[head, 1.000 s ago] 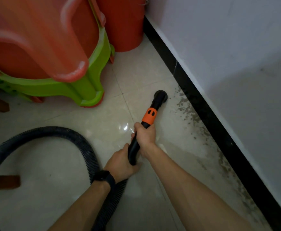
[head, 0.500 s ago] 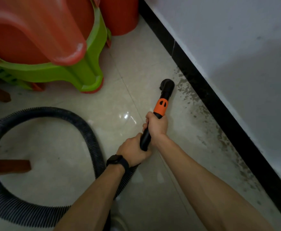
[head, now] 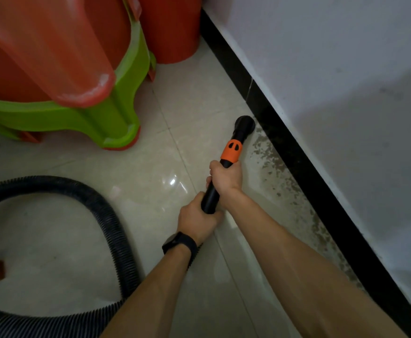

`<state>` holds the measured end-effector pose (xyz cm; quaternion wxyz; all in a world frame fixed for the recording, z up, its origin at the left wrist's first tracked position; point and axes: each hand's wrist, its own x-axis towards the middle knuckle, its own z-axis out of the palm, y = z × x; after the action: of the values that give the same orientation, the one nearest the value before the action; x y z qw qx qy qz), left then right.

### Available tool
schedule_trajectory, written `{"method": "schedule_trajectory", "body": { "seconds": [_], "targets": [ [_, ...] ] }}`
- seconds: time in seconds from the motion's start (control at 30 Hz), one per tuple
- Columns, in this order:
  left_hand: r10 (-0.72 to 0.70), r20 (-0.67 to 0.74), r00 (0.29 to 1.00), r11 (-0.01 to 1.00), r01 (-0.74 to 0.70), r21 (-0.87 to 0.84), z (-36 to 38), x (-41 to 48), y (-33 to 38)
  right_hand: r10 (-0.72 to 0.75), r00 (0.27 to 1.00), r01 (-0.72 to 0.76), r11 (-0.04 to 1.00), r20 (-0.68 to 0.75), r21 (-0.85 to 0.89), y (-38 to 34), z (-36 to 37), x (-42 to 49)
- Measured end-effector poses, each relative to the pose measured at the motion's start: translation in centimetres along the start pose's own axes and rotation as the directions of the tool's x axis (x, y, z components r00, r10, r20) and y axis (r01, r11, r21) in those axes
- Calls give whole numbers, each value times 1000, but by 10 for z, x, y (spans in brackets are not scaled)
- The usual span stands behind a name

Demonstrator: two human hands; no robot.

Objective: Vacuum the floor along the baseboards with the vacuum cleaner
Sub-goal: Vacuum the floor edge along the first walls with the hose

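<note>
Black vacuum wand [head: 210,198] with orange collar [head: 231,150], round nozzle [head: 244,123] touching black baseboard [head: 294,152].

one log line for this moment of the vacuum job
step: vacuuming along baseboard | left hand: grips wand rear | right hand: grips wand behind orange collar | nozzle: on floor at baseboard | hose: looped left

Two hands in shot: left hand [head: 197,219], right hand [head: 226,178]. One vacuum wand [head: 233,152], one ribbed hose [head: 97,198], one wristwatch [head: 180,243]. One green stool [head: 116,113], one orange bin [head: 172,28], one baseboard [head: 297,167]. The orange stools [head: 53,45] can't be counted.
</note>
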<state>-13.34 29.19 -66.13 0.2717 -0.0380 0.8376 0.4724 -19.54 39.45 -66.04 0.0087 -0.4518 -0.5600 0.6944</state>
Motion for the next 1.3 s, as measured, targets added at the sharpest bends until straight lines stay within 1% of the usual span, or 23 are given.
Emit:
{"method": "schedule_trajectory", "body": {
  "seconds": [0.13, 0.33, 0.43, 0.53, 0.63, 0.73, 0.83, 0.9, 0.97, 1.03, 1.1, 1.17, 1.3],
  "targets": [
    [11, 4, 1000, 1000, -11, -9, 1, 20, 13, 3, 1000, -4, 1000, -13, -25, -13, 4, 19],
    [26, -9, 1000, 1000, -26, -5, 1, 38, 17, -14, 1000, 14, 997, 7, -72, -22, 14, 34],
    [32, -17, 999, 999, -32, 23, -3, 48, 21, -28, 999, 30, 997, 33, -66, -29, 19, 42],
    [18, -16, 1000, 1000, -18, 8, -6, 56, 29, -17, 997, 22, 997, 70, -71, -36, 23, 47],
    [12, -13, 1000, 1000, -12, 12, -7, 56, 33, -16, 998, 20, 998, 67, -53, -38, 22, 42],
    [32, -1, 999, 995, -32, 91, -6, 46, 31, 7, 997, -6, 1000, 70, -14, -32, 12, 31],
    [59, 30, 998, 977, -64, 202, -13, 31, 22, 48, 995, -58, 993, 91, 102, -23, 1, 17],
    [87, 62, 994, 947, -102, 306, -22, 20, 15, 32, 994, -53, 976, 103, 209, -20, -7, 7],
    [105, 90, 990, 913, -132, 386, -33, 6, 6, 27, 990, -61, 964, 135, 258, -19, -13, -4],
    [110, 93, 989, 887, -140, 441, -46, -7, -4, 72, 982, -125, 943, 177, 308, -18, -15, -14],
    [109, 100, 989, 863, -144, 484, -58, -20, -13, 133, 973, -197, 904, 190, 378, -15, -12, -20],
    [95, 122, 988, 845, -145, 515, -69, -32, -21, 173, 972, -222, 896, 157, 385, -9, -7, -31],
    [64, 183, 981, 835, -153, 529, -85, -51, -36, 203, 979, -201, 905, 34, 376, 15, -4, -57]
  ]
}}
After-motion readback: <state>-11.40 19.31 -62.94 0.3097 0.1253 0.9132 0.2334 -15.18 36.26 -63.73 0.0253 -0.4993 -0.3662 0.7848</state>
